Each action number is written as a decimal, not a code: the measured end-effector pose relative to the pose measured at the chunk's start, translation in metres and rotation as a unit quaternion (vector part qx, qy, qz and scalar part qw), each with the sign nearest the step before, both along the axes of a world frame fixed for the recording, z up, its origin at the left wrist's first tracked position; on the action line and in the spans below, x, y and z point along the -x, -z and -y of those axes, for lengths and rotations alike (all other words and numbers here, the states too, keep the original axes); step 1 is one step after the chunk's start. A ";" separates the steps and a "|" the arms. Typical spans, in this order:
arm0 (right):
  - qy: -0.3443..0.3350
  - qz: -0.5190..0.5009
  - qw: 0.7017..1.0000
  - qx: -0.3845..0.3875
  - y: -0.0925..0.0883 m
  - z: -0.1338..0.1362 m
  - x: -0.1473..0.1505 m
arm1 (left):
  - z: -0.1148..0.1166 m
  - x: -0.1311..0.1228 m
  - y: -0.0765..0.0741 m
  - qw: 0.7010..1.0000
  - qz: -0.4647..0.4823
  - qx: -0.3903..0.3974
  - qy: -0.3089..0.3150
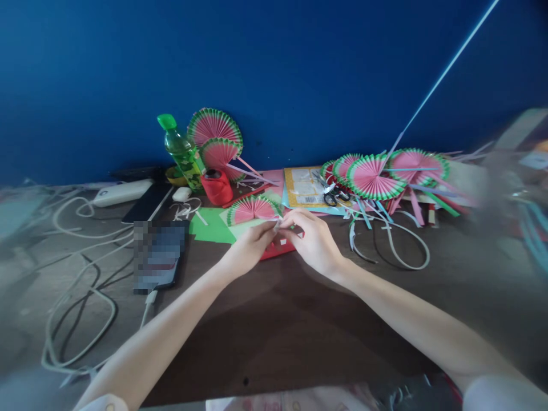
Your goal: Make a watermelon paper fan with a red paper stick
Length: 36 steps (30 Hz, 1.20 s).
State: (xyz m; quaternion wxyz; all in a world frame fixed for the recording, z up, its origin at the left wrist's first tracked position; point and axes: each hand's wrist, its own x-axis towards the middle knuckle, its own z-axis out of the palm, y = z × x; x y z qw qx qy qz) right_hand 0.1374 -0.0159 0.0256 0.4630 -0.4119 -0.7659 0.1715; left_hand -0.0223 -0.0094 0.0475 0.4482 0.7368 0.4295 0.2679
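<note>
My left hand (250, 246) and my right hand (313, 240) meet over the middle of the table, fingers pinched together. A tiny whitish piece shows between the fingertips, too small to name. Just behind the hands, a half-round pleated paper fan (252, 210), pink with a green rim, lies on pale and green paper (213, 229). Beneath the fingers sits a red sheet or card (278, 248) with small white bits on it, partly covered by both hands.
Behind stand a green-capped bottle (182, 151), a red cup-like holder (217, 187) and round pleated fans (216, 128). More fans (377, 177) are piled right, near black-handled scissors (336, 197). Left lie a phone (165, 254), white cables (53, 319) and a power bank (124, 193).
</note>
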 end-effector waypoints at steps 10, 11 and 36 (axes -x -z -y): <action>-0.034 0.045 0.998 -0.009 -0.002 0.003 0.000 | 0.003 0.000 0.003 1.000 -0.012 -0.009 -0.022; -0.043 0.043 0.998 -0.011 -0.003 0.003 0.000 | 0.002 0.001 0.003 1.000 0.008 -0.002 -0.018; -0.009 0.033 0.882 0.469 0.003 -0.063 -0.094 | -0.017 0.030 0.000 0.827 -0.475 -0.275 -0.126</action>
